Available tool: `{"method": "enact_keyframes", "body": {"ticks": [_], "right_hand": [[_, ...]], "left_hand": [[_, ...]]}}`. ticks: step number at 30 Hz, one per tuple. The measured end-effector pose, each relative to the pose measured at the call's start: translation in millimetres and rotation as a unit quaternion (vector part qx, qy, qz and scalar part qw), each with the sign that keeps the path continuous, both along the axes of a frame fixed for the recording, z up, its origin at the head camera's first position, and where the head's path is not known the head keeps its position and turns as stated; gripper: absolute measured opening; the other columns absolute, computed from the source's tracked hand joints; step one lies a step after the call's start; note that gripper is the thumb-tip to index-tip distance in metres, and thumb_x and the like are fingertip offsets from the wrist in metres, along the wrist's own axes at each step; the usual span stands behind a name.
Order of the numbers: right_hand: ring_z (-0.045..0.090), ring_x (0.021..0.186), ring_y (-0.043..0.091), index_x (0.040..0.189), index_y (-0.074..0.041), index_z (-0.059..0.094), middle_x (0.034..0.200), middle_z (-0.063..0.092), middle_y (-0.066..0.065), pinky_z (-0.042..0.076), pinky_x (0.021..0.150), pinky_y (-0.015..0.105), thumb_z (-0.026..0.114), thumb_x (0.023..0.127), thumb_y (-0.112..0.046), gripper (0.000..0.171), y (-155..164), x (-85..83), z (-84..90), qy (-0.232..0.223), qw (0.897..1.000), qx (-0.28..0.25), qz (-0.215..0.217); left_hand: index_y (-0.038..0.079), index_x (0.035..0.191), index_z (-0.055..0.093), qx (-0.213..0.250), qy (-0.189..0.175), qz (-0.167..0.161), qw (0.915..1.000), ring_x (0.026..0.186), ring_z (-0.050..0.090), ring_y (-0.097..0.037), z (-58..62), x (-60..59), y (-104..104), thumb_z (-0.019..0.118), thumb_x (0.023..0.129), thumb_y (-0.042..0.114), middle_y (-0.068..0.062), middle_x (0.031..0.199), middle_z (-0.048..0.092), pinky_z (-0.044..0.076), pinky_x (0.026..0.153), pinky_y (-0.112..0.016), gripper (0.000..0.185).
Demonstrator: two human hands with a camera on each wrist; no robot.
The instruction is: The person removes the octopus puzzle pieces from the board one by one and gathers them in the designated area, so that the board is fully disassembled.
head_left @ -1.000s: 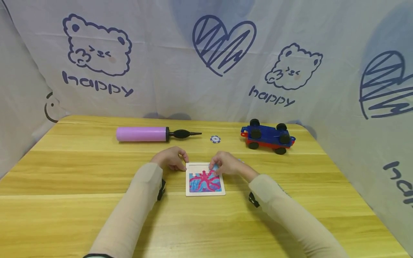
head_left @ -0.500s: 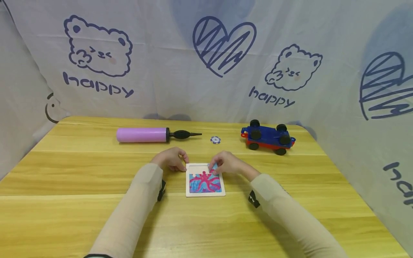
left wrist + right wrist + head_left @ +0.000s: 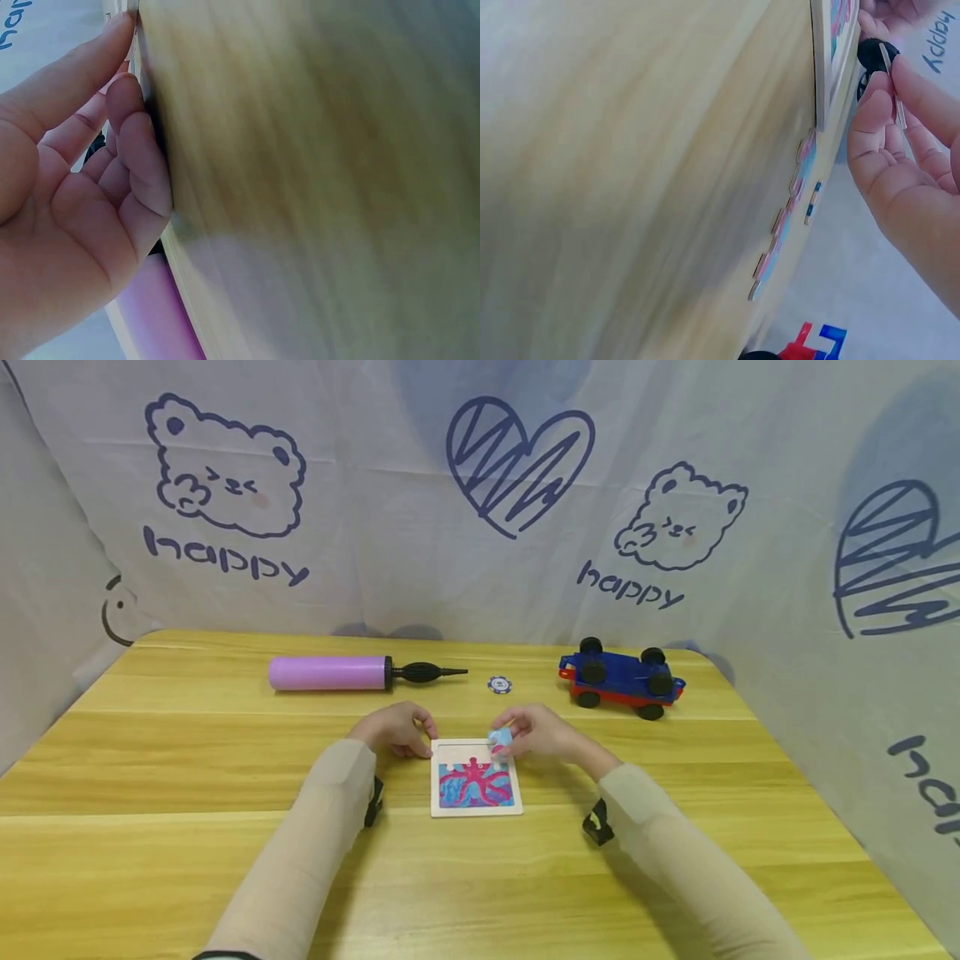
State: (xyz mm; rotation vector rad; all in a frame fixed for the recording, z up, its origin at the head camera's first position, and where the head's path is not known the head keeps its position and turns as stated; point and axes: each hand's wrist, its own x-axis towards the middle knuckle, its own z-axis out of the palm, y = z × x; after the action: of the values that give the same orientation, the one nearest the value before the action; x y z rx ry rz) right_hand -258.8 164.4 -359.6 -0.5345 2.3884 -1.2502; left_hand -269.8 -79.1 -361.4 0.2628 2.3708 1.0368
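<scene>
- Because the piece (image 3: 501,739) is small, thin and flat, it looks very light and stiff, and I think it could slip out of the fingers if they hold it loosely.
- Best place to hold it, I think, is by its edges, with the thumb on one side and a finger on the other.
- Low in the middle of the head view lies the puzzle (image 3: 476,787), a flat white tray with a pink octopus picture on blue. It looks light too, so it could slide on the smooth table (image 3: 187,777) if nobody holds it.
- At the tray's top left corner, the left hand (image 3: 395,728) rests on the table with loosely bent fingers. Its fingertips touch the tray edge and it holds nothing.
- At the tray's top right corner, the right hand (image 3: 536,732) pinches the piece between thumb and fingers, lifted just above the tray's bare top row.
- Both arms in tan sleeves reach up from the bottom of the frame, bent in toward the middle.
- In the right wrist view, more loose pieces (image 3: 784,240) lie in a row on the table beside the tray.
- Farther back, in the middle, lies a small chip (image 3: 499,684).
- To its left lies a purple pump (image 3: 330,672), and to the right a blue and red toy car (image 3: 619,677) sits upside down, wheels up.
</scene>
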Motion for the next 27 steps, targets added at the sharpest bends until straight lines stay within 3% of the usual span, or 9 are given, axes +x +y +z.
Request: {"method": "enact_keyframes", "body": {"ticks": [11,20,27], "right_hand": [[0.048,0.066,0.014,0.108,0.005,0.057,0.076,0.054,0.006,0.043,0.060,0.026,0.066,0.077,0.001,0.033,25.8,1.1,3.3,0.000,0.999,-0.020,-0.032],[0.048,0.064,0.014,0.107,0.010,0.055,0.072,0.052,0.005,0.049,0.063,0.032,0.064,0.077,0.006,0.032,56.0,-1.7,3.0,0.019,0.998,-0.045,-0.047],[0.046,0.063,0.014,0.107,0.010,0.055,0.071,0.050,0.004,0.047,0.059,0.026,0.065,0.076,0.005,0.032,79.5,-3.6,1.1,0.025,0.997,-0.024,-0.069]], "left_hand": [[0.002,0.090,0.058,0.004,-0.002,0.001,1.0000,0.056,0.046,-0.012,1.1,0.6,-0.8,0.070,0.075,0.002,-0.003,0.065,0.049,0.041,0.051,-0.022,0.019],[0.003,0.089,0.058,0.004,-0.001,0.000,1.0000,0.056,0.046,-0.012,-0.2,-0.4,0.0,0.070,0.075,0.001,-0.003,0.066,0.049,0.040,0.051,-0.022,0.018],[0.003,0.089,0.058,0.004,0.000,0.003,1.0000,0.056,0.045,-0.012,-0.2,1.0,0.2,0.069,0.075,0.001,-0.003,0.066,0.048,0.040,0.051,-0.022,0.018]]}}
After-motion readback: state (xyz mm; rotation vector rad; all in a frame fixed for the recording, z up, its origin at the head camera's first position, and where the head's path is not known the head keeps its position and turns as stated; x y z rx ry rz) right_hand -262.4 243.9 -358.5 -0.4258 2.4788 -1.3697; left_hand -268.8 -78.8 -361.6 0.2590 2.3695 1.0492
